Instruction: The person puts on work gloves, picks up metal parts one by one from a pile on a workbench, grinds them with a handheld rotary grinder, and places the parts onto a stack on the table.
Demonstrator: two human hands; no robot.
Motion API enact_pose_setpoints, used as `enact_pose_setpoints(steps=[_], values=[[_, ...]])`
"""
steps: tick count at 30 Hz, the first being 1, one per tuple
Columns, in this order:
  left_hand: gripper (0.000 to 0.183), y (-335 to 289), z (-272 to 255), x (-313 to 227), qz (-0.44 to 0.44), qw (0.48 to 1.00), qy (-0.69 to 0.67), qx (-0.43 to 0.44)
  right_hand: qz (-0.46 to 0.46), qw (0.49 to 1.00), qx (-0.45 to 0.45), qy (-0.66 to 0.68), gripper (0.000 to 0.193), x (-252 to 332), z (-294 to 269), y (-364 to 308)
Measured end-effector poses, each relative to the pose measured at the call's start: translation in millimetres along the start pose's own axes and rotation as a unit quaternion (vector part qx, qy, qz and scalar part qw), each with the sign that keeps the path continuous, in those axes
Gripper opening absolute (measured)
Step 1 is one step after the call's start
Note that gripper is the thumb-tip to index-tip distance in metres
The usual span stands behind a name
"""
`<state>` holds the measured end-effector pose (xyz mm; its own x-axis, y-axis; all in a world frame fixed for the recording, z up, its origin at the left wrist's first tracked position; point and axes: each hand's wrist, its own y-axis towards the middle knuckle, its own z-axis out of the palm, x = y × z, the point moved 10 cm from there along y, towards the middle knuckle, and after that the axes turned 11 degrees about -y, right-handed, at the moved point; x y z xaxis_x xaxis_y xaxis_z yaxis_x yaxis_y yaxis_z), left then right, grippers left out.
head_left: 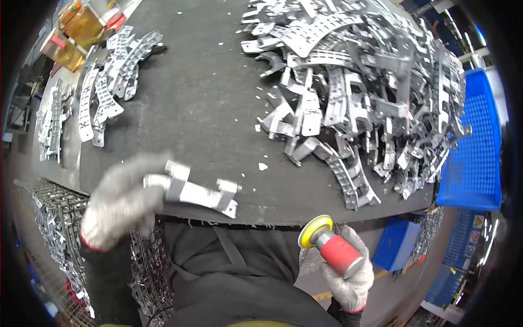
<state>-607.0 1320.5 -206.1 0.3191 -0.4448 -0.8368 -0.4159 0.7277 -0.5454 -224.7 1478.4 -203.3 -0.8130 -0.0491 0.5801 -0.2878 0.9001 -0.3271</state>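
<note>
My left hand [122,199], in a white knit glove, is smeared by motion at the left end of a silvery metal bracket [199,195]. Its fingers overlap that end, but whether they grip it I cannot tell. The bracket lies at the near edge of the dark tabletop [201,109], its upright tabs facing up. Off the table's edge to the right, my gloved right hand [351,275] is closed round a small disc sander [339,255] with a red body and a yellow-rimmed pad, which points up and left.
A large heap of metal brackets [354,82] covers the right of the table. Several more brackets [117,71] lie at the far left, near amber containers [81,24]. A blue basket [471,147] stands right; a wire cage [54,201] with metal parts is below left.
</note>
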Motion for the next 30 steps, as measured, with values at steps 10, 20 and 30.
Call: enact_pose_setpoints(steps=[10, 20, 30], values=[[0.042, -33, 60, 149, -0.145, 0.921, -0.362, -0.018, -0.216, 0.932, 0.116, -0.266, 0.065, 134, 42, -9], [0.036, -28, 57, 153, -0.180, 0.919, -0.349, -0.036, -0.352, 0.859, 0.176, -0.326, 0.086, 182, 91, -1], [0.020, -24, 55, 144, -0.152, 0.920, -0.360, -0.021, -0.347, 0.851, 0.205, -0.336, 0.089, 135, 85, -29]])
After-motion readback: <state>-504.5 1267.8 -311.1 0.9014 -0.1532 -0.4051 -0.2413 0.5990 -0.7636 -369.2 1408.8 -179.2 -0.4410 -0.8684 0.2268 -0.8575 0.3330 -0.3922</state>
